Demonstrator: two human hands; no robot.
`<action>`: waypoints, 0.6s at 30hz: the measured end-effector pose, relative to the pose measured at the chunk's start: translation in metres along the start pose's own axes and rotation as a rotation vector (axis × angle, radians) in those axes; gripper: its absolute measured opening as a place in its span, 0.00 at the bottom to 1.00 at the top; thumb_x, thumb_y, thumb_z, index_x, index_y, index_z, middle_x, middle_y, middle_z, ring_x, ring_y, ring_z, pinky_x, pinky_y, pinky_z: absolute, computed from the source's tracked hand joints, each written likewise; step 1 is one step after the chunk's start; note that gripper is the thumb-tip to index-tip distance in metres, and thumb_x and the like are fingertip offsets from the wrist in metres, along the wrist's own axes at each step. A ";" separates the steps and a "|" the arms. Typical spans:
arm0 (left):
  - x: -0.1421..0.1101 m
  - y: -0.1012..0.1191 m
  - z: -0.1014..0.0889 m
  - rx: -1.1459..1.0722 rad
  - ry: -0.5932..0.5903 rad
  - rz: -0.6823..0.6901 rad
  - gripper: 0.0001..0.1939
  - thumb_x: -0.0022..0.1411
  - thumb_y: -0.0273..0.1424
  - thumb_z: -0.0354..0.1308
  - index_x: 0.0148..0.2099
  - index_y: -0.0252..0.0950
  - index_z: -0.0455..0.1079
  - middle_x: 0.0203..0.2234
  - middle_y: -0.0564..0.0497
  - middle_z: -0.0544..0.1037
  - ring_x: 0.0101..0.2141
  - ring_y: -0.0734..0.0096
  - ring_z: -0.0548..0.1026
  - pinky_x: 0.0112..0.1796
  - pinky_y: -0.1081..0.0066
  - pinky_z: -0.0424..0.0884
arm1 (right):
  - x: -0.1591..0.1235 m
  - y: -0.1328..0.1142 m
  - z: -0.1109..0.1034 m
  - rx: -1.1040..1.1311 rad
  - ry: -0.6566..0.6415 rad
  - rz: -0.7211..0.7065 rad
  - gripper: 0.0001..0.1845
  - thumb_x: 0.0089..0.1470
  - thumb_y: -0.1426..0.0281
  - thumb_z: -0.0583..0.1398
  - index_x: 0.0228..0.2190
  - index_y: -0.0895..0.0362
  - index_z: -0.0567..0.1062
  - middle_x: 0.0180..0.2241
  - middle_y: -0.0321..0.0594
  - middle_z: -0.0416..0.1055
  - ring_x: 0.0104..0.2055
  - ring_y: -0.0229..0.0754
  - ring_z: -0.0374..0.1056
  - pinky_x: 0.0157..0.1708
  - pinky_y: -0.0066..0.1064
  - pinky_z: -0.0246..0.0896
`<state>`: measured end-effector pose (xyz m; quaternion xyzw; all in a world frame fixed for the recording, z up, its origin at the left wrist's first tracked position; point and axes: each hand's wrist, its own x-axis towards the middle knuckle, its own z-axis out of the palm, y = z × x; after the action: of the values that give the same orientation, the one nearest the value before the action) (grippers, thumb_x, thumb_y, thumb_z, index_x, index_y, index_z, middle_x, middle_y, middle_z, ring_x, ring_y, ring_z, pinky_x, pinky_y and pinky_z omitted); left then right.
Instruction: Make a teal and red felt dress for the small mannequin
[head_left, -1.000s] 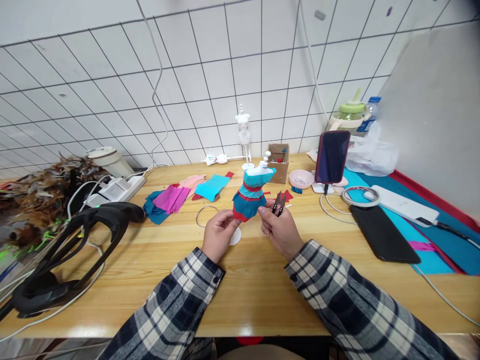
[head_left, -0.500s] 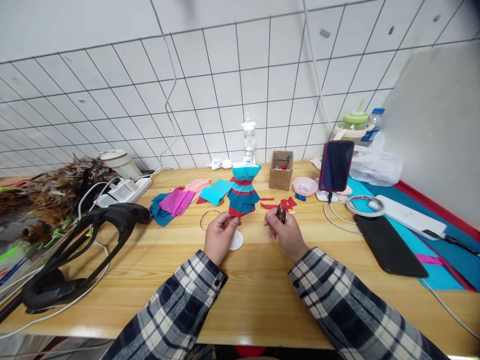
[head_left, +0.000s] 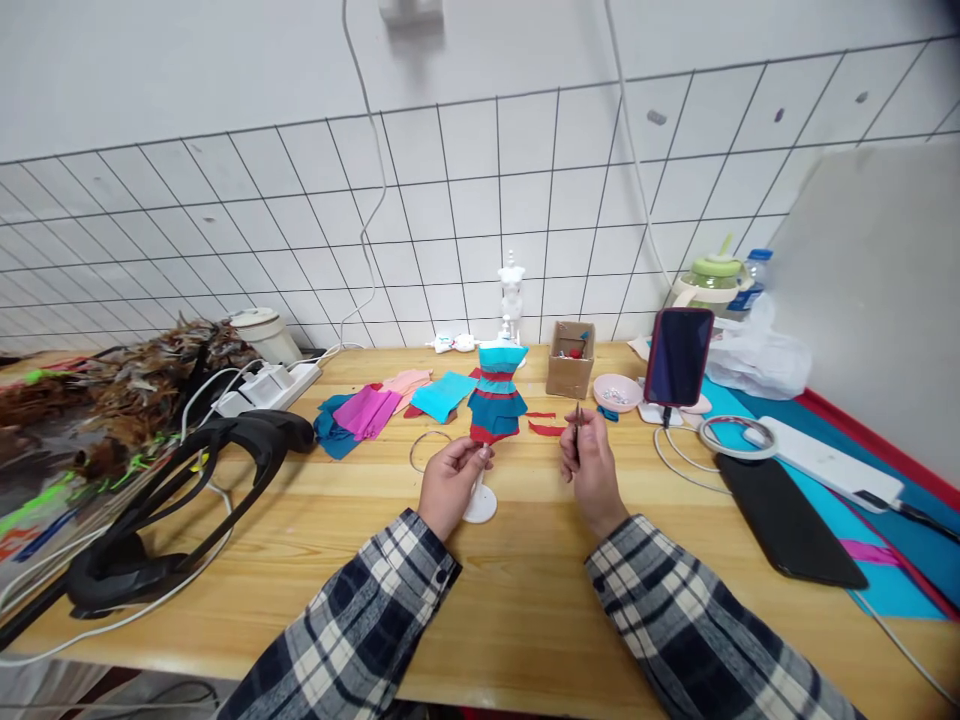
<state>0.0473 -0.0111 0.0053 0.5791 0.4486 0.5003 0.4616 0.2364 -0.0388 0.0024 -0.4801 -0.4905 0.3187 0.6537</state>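
Note:
A small mannequin (head_left: 495,395) in a layered teal and red paper dress stands upright on a white round base (head_left: 481,505) in the middle of the wooden table (head_left: 525,590). My left hand (head_left: 448,480) is closed on the thin stand just under the skirt. To the right, my right hand (head_left: 592,465) is closed on small dark snips (head_left: 577,420), held point-up and apart from the dress. Red paper scraps (head_left: 545,428) lie just behind that hand.
Teal, magenta and pink paper pieces (head_left: 382,405) lie behind the dress, with a bare white mannequin (head_left: 511,290), a cardboard box (head_left: 571,360) and a pink dish (head_left: 617,392). A propped phone (head_left: 677,357), cables and a dark tablet (head_left: 787,520) sit right; a black headset (head_left: 172,490), power strip and feathers sit left.
The mannequin went from tilted right to standing upright on its base. My right hand with the snips moved right, away from the skirt. The camera tilted up.

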 end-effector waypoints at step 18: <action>0.004 0.015 -0.048 0.783 -0.336 0.327 0.16 0.67 0.34 0.48 0.48 0.35 0.73 0.30 0.50 0.79 0.27 0.73 0.74 0.32 0.72 0.70 | 0.006 -0.024 -0.017 -0.765 -0.086 -0.176 0.24 0.65 0.58 0.44 0.24 0.54 0.68 0.19 0.34 0.66 0.22 0.37 0.63 0.26 0.28 0.49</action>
<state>0.0010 -0.0061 0.0243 0.8465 0.4253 0.2585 0.1893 0.2532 -0.0464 0.0259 -0.6316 -0.6400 0.0755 0.4310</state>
